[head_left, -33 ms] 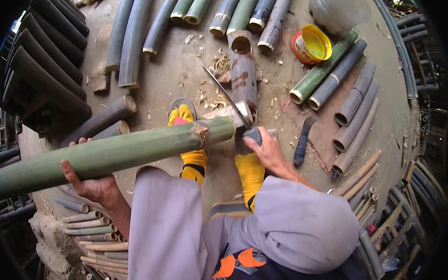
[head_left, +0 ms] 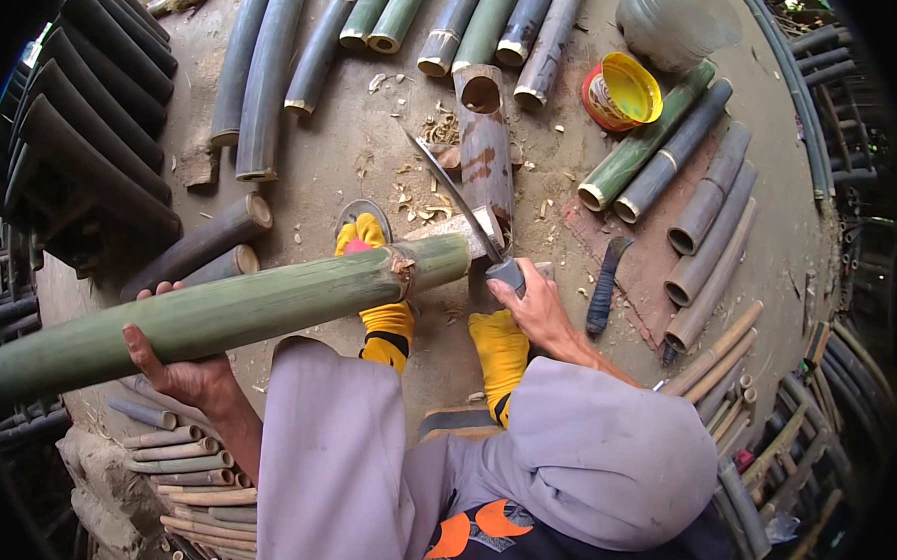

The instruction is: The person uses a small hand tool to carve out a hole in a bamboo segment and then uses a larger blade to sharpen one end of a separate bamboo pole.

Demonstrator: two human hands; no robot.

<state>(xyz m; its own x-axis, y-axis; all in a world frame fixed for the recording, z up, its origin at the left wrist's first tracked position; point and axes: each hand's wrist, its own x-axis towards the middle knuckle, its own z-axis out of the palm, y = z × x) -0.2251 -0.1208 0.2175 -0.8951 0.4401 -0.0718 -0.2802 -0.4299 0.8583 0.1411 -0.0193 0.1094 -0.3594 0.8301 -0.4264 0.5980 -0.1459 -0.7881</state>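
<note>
My left hand is closed around a thick green bamboo pole from below, with fingertips showing over its far side. The pole slants up to the right above my knees, and a rough node ring sits near its right end. In my right hand is the dark handle of a long knife. Its blade points away and to the left, just beyond the pole's right end. Past the blade, an upright-cut bamboo stump and a pale wood block lie on the ground among shavings.
A second, dark-handled blade lies right of my right hand. Cut bamboo lengths line the far ground, with more bamboo pieces at right. A yellow-red tub stands far right. Dark bamboo stacks rise at left. My yellow-socked feet are below.
</note>
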